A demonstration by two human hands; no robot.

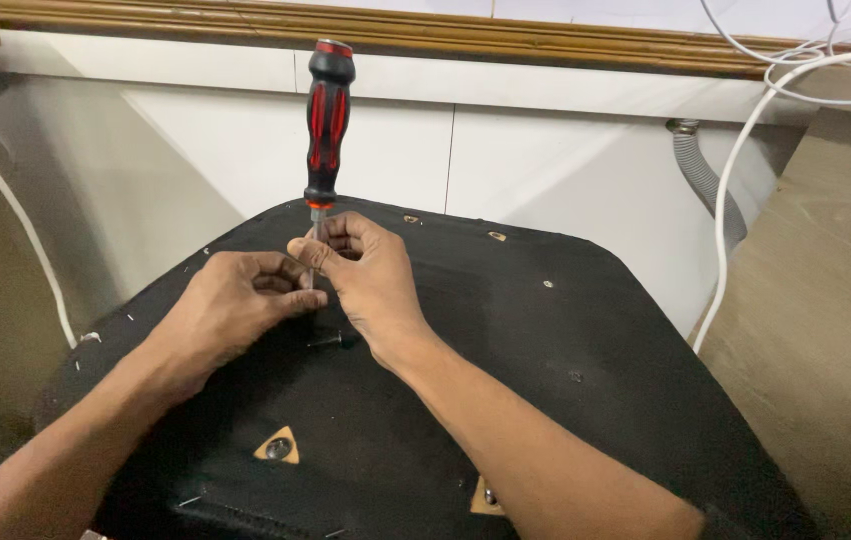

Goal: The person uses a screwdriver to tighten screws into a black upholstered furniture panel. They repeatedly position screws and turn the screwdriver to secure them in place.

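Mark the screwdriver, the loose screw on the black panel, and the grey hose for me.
screwdriver (329,120), head view, on the red and black handle.
loose screw (326,341), head view, on its shank, lying below the hands.
grey hose (706,180), head view, on its ribbed wall.

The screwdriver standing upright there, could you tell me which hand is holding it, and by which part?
Both hands pinch the screwdriver low on its metal shaft, below the red-and-black handle: right hand and left hand fingertips meet there, above the black fabric panel.

Home repair corner, white tiled wall (386,150), drain hose (706,180), loose cables (746,140)
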